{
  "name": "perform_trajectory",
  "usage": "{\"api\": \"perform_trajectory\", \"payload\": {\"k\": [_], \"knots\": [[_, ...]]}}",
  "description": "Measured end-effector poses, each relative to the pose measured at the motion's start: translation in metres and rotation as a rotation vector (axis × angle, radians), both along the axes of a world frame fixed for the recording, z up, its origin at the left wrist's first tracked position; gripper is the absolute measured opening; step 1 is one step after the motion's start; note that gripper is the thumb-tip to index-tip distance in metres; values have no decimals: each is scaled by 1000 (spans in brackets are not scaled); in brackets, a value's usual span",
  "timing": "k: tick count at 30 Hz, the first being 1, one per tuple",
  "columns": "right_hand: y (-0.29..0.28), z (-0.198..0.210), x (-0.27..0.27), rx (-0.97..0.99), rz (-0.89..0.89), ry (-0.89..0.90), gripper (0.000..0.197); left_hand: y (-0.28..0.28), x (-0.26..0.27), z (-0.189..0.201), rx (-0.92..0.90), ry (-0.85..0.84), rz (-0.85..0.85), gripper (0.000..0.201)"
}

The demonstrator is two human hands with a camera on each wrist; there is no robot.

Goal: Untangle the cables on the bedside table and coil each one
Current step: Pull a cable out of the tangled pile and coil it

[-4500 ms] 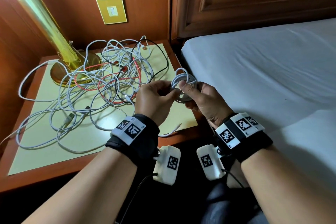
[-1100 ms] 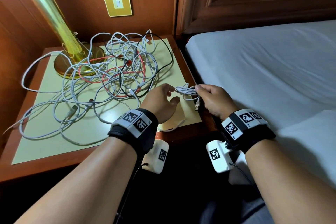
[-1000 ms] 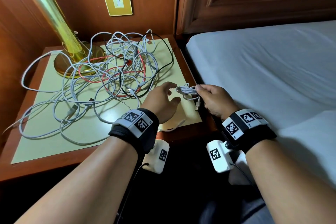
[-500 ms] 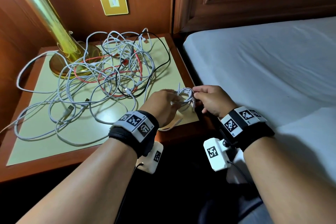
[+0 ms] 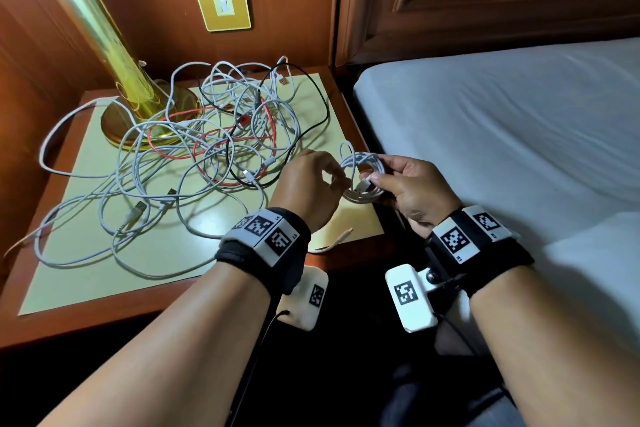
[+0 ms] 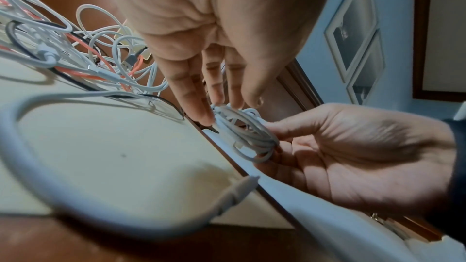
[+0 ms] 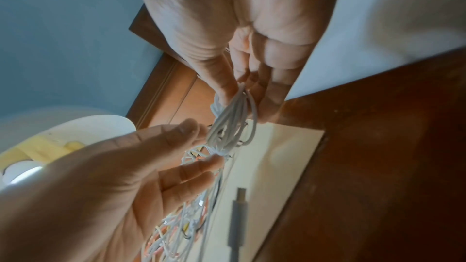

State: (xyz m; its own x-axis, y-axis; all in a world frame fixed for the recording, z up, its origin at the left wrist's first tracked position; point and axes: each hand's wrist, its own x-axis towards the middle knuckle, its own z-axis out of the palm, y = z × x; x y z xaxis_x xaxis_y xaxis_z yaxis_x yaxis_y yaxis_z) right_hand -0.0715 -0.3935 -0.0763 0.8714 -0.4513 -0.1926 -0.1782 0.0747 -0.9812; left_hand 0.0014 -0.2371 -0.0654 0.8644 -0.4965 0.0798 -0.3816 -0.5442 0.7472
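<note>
A small coil of white cable (image 5: 360,177) hangs between my hands over the bedside table's (image 5: 104,319) front right corner. My right hand (image 5: 375,180) grips the coil's right side between thumb and fingers (image 6: 282,130). My left hand (image 5: 334,180) pinches the coil's (image 6: 247,132) left end with thumb and fingertips (image 7: 214,161). A tangle of white, red and black cables (image 5: 207,149) sprawls over the table's cream top, left of and behind my hands.
A brass lamp base (image 5: 145,114) stands at the back left with cables draped over it. A loose plug end (image 5: 341,237) lies near the front edge under my left wrist. The bed (image 5: 502,149) runs along the right. A wall switch (image 5: 221,3) sits behind.
My left hand has closed in from open beside the coil to pinching its end. The coil, held edge-on before, now shows as a round loop in my right hand.
</note>
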Motion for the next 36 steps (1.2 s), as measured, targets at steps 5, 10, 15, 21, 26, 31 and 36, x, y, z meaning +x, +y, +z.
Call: {"api": "perform_trajectory", "payload": {"k": [5, 10, 15, 21, 26, 31, 36], "knots": [[4, 7, -1, 63, 34, -46, 28, 5, 3, 1, -151, 234, 87, 28], [7, 11, -3, 136, 2, -125, 26, 5, 1, 8, -232, 474, -42, 8], [9, 12, -3, 195, -31, -168, 34, 7, -1, 11, -231, 419, -101, 9], [11, 14, -1, 254, -31, -204, 31, 6, 0, 10, -202, 308, -68, 8], [10, 18, -3, 58, 66, -79, 21, 3, -3, 11, -263, 339, -42, 20], [9, 11, -3, -353, 107, -27, 25, 1, -2, 14, -338, 354, -26, 38], [4, 10, -6, -558, -50, -55, 38, 2, 2, 12, -421, 456, 60, 21]]}}
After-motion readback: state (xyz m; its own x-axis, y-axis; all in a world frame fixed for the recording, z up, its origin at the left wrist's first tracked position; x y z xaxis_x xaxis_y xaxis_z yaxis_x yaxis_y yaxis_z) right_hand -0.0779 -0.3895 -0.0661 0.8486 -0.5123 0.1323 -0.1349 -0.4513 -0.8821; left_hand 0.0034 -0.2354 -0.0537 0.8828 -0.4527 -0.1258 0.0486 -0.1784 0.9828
